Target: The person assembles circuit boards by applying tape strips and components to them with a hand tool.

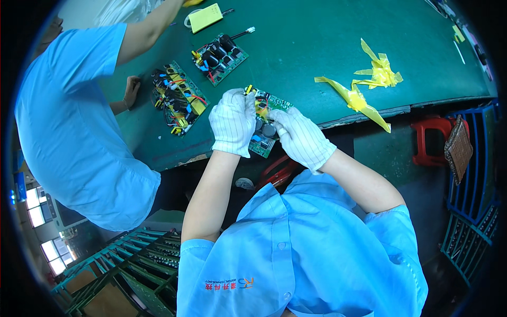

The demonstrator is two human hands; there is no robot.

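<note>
A green circuit board (260, 145) with black round capacitors and some yellow tape is held between my two white-gloved hands, just off the table's near edge. My left hand (232, 122) is closed on the board's left side, its fingertips by a yellow part at the top corner. From the right, my right hand (303, 138) has its fingers bent onto the board's right side, next to the tape and capacitors. The gloves hide part of the board, and the exact fingertip contact on the right is hard to see.
On the green table (296, 58) lie a taped circuit board (182, 100), another circuit board (219, 59), a yellow pad (206, 18) and crumpled yellow tape (383, 74). A co-worker (84, 121) leans over at left. A red stool (430, 140) stands right; green racks (142, 264) stand lower left.
</note>
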